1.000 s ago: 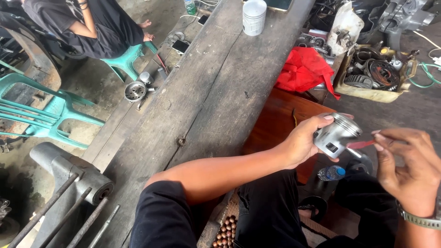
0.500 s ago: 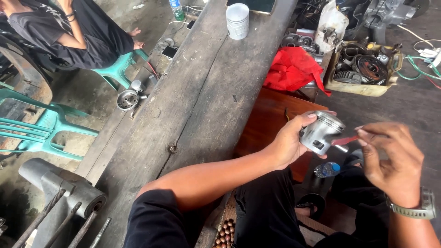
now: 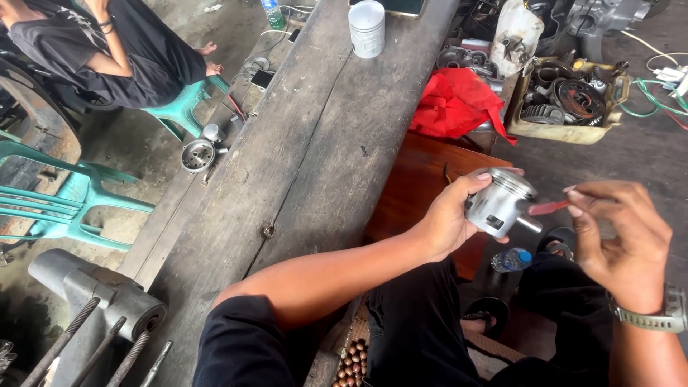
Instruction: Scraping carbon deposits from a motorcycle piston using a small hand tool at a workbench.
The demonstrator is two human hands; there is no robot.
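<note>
Holding the shiny piston [image 3: 499, 202] in your left hand [image 3: 448, 218], your right hand [image 3: 622, 240] pinches a thin red tool [image 3: 550, 208] beside it.

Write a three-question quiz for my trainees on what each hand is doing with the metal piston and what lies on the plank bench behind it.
1. True or false: the left hand grips the silver piston around its side.
2. What does the right hand pinch? A) a blue bottle B) a thin red tool C) a chain
3. What stands upright at the far end of the wooden bench?

Key: 1 true. 2 B; its tip points at the piston. 3 a white cylindrical container.
</note>
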